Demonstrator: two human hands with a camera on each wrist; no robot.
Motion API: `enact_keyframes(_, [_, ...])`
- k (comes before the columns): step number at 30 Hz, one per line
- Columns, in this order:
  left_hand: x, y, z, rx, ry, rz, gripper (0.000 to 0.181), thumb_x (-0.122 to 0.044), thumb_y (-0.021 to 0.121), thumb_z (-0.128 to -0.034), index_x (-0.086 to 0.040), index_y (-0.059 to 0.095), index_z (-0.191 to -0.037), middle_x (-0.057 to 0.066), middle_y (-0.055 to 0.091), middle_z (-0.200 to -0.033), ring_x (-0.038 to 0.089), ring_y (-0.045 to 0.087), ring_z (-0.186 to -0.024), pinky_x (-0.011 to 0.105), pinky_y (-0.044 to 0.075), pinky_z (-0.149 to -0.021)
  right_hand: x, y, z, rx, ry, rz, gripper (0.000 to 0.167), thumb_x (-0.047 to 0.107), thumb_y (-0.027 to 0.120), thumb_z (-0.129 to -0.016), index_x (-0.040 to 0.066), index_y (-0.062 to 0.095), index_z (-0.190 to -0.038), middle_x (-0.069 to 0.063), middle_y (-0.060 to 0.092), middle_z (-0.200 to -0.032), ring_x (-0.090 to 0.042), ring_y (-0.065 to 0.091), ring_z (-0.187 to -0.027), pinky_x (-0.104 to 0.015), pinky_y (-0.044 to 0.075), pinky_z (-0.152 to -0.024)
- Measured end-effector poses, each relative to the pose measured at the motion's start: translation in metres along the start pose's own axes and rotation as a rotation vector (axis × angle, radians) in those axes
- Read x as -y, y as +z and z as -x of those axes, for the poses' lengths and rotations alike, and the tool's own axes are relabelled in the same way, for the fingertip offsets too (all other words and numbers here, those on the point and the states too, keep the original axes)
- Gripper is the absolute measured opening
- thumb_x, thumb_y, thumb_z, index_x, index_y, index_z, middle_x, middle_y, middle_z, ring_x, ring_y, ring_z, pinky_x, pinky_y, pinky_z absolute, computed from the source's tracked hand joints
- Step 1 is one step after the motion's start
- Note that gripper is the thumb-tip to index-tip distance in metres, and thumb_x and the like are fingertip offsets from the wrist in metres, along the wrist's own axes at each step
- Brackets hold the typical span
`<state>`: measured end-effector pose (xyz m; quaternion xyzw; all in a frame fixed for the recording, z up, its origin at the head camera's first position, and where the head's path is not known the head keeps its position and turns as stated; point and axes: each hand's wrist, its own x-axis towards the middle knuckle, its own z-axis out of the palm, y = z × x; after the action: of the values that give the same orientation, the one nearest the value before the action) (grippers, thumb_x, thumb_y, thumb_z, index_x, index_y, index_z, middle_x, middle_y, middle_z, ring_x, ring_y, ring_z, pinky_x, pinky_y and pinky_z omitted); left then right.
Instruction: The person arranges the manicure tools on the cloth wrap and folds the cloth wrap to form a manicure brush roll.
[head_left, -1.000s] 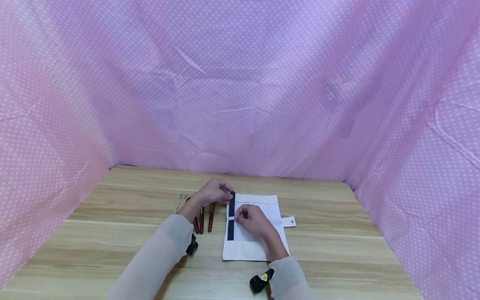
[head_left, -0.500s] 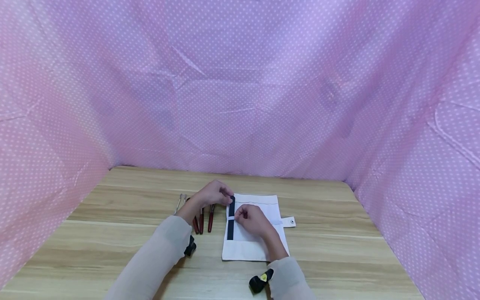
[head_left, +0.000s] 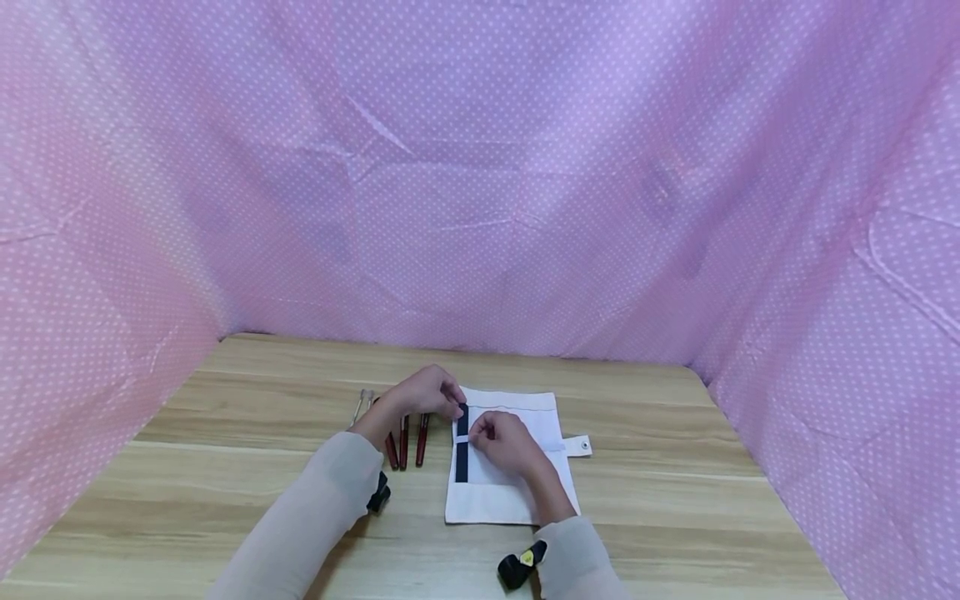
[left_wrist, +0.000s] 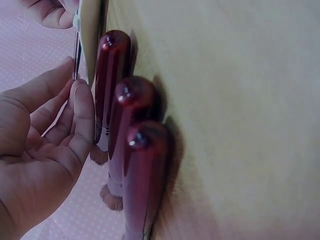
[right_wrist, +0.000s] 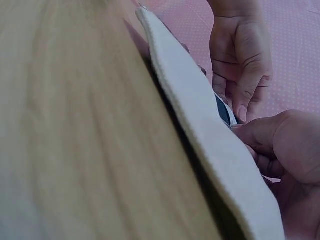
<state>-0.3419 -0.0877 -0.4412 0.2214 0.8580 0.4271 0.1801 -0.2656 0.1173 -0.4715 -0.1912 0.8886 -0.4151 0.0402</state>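
Observation:
A white fabric brush roll (head_left: pixel 491 502) lies spread on the table, with a pocket along its near edge. A flat black strip (head_left: pixel 462 462) lies lengthwise along its left side, its lower end inside that pocket and a white elastic band (head_left: pixel 462 438) across it. My left hand (head_left: pixel 431 392) pinches the strip's far end between thumb and fingers. Close to the band, my right hand (head_left: pixel 506 439) pinches the elastic beside the strip; in the right wrist view, its thumb (right_wrist: pixel 260 131) and finger meet at the band. The strip's exact kind cannot be told.
Several makeup brushes with dark red handles (head_left: pixel 403 442) lie left of the roll, partly beneath my left forearm. Two thin metal tools (head_left: pixel 358 406) lie farther left. A snap tab (head_left: pixel 578 446) sticks out at the roll's right. Pink dotted cloth (head_left: pixel 480 208) surrounds the wooden table (head_left: pixel 675 467).
My left hand has moved slightly nearer, sliding the black strip down under the elastic and deeper into the pocket. My right hand has stayed at the band.

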Motion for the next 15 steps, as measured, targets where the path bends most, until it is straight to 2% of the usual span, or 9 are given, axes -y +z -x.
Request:
enact_keyframes(7, [-0.001,0.001,0.001,0.007,-0.003,-0.05,0.015,-0.002,0.08,-0.0864,-0.002,0.076,-0.101,0.001,0.071,-0.085,0.014,0.065,-0.081,0.026,0.054,-0.074,0.0,-0.002,-0.001,0.039,0.014,0.028,0.009,0.003,0.066,-0.096,0.009,0.07,-0.09,0.004,0.06,-0.077,-0.01,0.053,-0.074,-0.025,0.045,-0.07])
enact_keyframes(15, [-0.001,0.003,-0.001,0.022,0.014,-0.079,0.015,0.0,0.079,-0.0866,-0.001,0.075,-0.101,0.002,0.071,-0.084,0.014,0.065,-0.08,0.027,0.056,-0.073,0.002,-0.012,-0.003,0.092,-0.031,0.053,0.006,0.003,0.068,-0.095,0.006,0.071,-0.091,0.004,0.063,-0.078,-0.008,0.054,-0.074,-0.024,0.046,-0.07])
